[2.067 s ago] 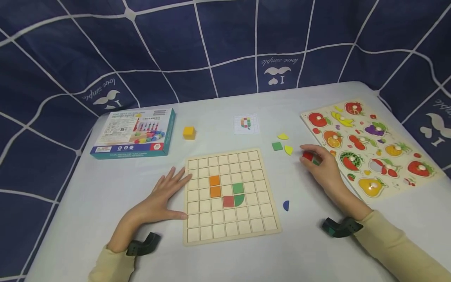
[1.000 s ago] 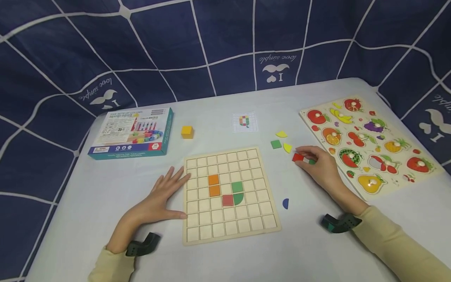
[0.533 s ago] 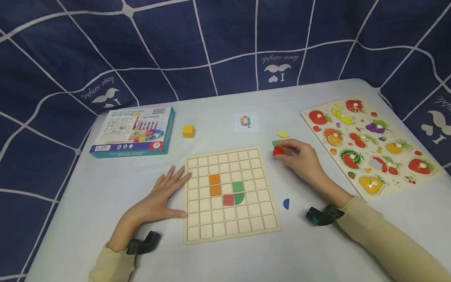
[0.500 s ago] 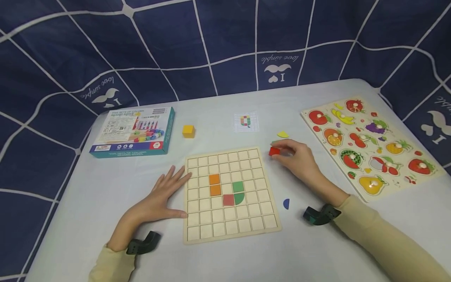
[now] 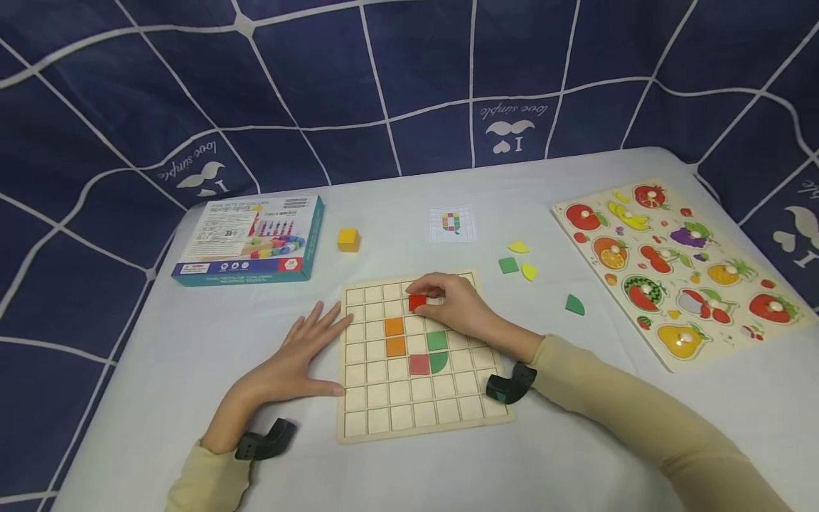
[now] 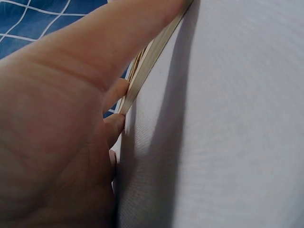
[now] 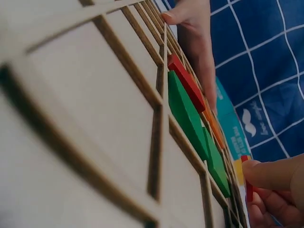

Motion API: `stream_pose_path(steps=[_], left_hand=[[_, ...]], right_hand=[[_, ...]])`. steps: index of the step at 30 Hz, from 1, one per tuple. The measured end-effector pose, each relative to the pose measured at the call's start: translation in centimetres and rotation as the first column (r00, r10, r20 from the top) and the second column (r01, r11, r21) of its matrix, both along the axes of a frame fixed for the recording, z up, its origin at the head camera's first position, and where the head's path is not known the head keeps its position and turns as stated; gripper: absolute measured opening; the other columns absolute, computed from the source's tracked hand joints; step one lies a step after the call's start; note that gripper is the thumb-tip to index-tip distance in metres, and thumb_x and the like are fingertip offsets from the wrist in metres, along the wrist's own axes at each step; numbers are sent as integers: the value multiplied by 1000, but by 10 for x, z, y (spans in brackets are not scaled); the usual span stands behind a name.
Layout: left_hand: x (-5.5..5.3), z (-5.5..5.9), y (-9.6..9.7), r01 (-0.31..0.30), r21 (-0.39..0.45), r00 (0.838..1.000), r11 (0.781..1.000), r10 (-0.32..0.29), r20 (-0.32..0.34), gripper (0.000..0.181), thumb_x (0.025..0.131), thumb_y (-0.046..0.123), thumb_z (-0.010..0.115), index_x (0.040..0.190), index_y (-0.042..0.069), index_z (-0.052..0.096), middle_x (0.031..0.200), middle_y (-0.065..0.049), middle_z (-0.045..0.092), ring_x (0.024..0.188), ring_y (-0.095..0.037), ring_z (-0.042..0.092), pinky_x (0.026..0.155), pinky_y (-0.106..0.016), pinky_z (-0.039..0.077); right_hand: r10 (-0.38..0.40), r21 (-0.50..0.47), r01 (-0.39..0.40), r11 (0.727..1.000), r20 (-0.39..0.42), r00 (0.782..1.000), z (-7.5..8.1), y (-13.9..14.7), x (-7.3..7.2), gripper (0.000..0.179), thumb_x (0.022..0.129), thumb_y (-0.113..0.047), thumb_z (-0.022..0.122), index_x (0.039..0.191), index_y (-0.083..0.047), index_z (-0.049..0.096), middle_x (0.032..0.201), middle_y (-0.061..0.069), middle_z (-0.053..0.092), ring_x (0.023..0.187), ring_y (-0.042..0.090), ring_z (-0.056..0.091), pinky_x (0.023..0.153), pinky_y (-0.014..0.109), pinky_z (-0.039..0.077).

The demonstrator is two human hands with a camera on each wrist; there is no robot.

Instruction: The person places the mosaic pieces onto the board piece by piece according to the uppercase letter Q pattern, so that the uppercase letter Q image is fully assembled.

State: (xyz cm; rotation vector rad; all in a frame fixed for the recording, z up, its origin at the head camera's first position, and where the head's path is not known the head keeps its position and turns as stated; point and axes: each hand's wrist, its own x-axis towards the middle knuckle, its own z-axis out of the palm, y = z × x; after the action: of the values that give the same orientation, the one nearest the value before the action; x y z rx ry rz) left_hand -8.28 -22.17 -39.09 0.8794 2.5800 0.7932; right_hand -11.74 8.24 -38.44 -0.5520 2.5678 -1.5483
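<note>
My right hand point(image 5: 457, 306) pinches a red square tile point(image 5: 416, 303) over the upper part of the wooden grid board point(image 5: 403, 429); in the right wrist view the tile point(image 7: 248, 183) stands on edge between thumb and fingers. Seated in the grid are two orange squares point(image 5: 394, 336), a green square point(image 5: 437, 341), a green quarter-circle point(image 5: 439, 363) and a red square point(image 5: 419, 365). With fingers spread, my left hand point(image 5: 297, 363) lies along the board's left edge, its thumb and fingertips at the rim. In the left wrist view its fingers point(image 6: 114, 127) touch the board's side.
Right of the board lie a green square point(image 5: 508, 265), two yellow pieces point(image 5: 519, 247) and a green quarter-circle point(image 5: 574, 305). Behind it are a pattern card point(image 5: 452, 225), a yellow cube point(image 5: 348, 240) and a box point(image 5: 246, 242). A fruit puzzle point(image 5: 681, 274) sits far right.
My right hand has carried the red tile left from the table onto the board's area, uncovering the green quarter-circle. The blue half-circle is now hidden behind the right wrist. My left hand stays put.
</note>
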Motion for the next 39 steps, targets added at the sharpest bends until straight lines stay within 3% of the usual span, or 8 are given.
stream_pose_path(steps=[10, 22, 31, 34, 39], left_hand=[[-1, 0, 0, 0, -10, 1000, 1000, 0, 22, 105, 67, 57, 76, 150, 18, 24, 155, -10, 8, 139, -32, -11, 106, -55, -7], [-1, 0, 1, -4, -22, 1000, 1000, 4, 22, 106, 66, 57, 76, 149, 18, 24, 155, -10, 8, 139, -32, -11, 106, -55, -7], [-1, 0, 2, -10, -20, 1000, 1000, 10, 25, 106, 65, 57, 77, 149, 18, 25, 155, -10, 9, 139, -32, -11, 106, -55, -7], [0, 1, 2, -11, -14, 1000, 1000, 11, 26, 106, 66, 57, 76, 149, 18, 25, 155, -10, 9, 139, -32, -10, 106, -55, -7], [0, 0, 1, -12, -11, 1000, 1000, 12, 25, 106, 66, 57, 77, 149, 18, 25, 155, -10, 9, 139, -32, -10, 106, -55, -7]], right_hand=[[60, 69, -55, 996, -73, 995, -7, -9, -6, 28, 76, 0, 76, 102, -8, 69, 101, -3, 65, 92, 13, 56, 84, 24, 45], [77, 37, -75, 997, -58, 995, -5, -6, -4, 26, 80, 6, 69, 102, -7, 69, 104, -2, 65, 98, 13, 58, 87, 23, 45], [20, -73, -22, 997, -37, 999, 12, 18, 5, 22, 83, 5, 66, 105, 0, 67, 105, 8, 65, 97, 21, 62, 83, 27, 49], [-14, -65, 11, 998, -46, 999, 20, 38, 10, 23, 83, 4, 67, 106, 1, 67, 105, 11, 66, 97, 21, 62, 84, 28, 49], [-135, -11, 134, 991, -73, 988, 24, 79, 20, 24, 83, 6, 67, 106, 1, 67, 106, 11, 66, 98, 21, 62, 87, 32, 48]])
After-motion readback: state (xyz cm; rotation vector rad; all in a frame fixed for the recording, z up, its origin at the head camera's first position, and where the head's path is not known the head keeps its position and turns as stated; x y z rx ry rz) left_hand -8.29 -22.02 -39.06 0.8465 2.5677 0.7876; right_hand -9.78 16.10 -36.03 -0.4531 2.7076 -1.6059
